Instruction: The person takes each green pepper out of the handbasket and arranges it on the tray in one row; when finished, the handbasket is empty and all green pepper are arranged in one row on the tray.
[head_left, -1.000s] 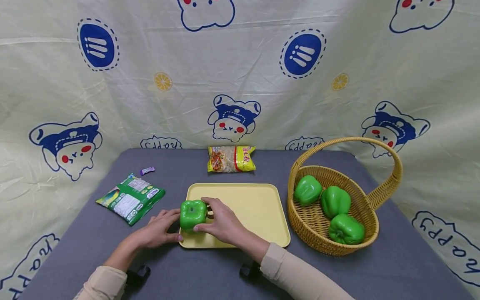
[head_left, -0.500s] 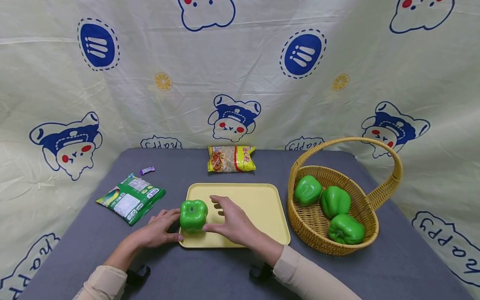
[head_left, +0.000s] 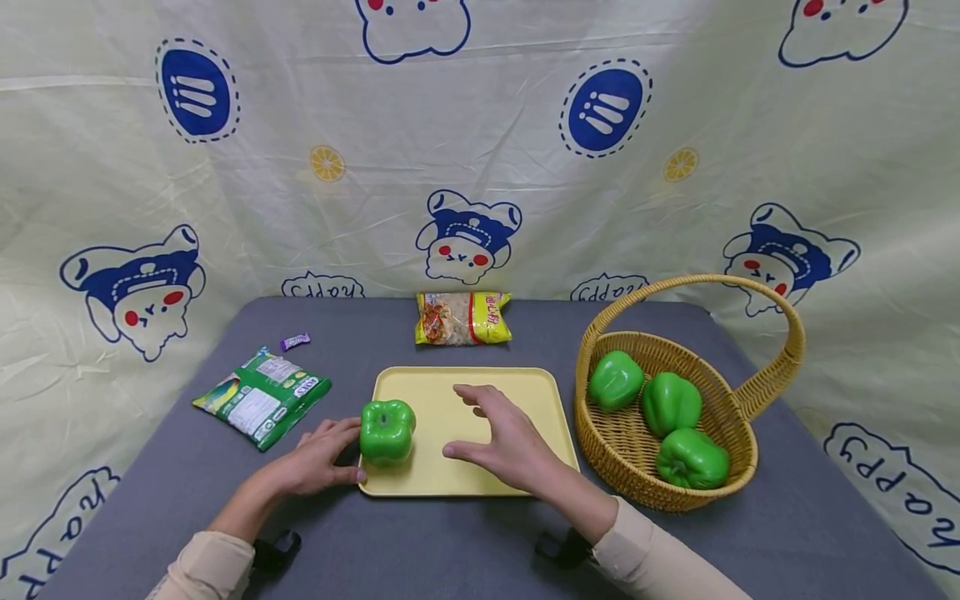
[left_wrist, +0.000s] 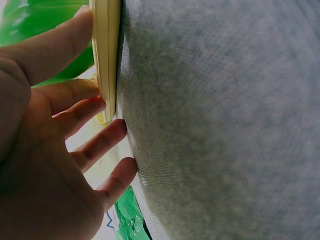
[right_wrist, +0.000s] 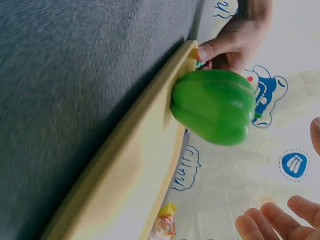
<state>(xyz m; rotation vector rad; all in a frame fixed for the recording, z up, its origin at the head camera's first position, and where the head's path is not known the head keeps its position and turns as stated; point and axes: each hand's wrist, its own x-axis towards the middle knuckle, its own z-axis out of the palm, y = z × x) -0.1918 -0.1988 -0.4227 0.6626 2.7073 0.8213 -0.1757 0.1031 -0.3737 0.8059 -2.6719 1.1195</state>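
A green bell pepper (head_left: 387, 432) stands upright at the left end of a pale yellow tray (head_left: 487, 425). My left hand (head_left: 318, 458) is at the tray's left edge, its fingers relaxed and spread. In the left wrist view its thumb (left_wrist: 60, 47) and fingertips lie right at the tray's rim (left_wrist: 106, 55), and the little finger touches the cloth. My right hand (head_left: 510, 437) hovers over the tray's middle, apart from the pepper, holding nothing, with thumb and fingers spread. In the right wrist view the pepper (right_wrist: 215, 105) sits between both hands.
A wicker basket (head_left: 630, 479) with a tall handle stands to the right, holding several green bell peppers (head_left: 671, 404). A green snack bag (head_left: 266, 396) and a small purple packet (head_left: 295, 342) lie at the left. Behind the tray lies a yellow food packet (head_left: 462, 318).
My right hand has let go of the bell pepper and drawn away to the right over the tray. The left hand, the tray and the pepper have stayed in place.
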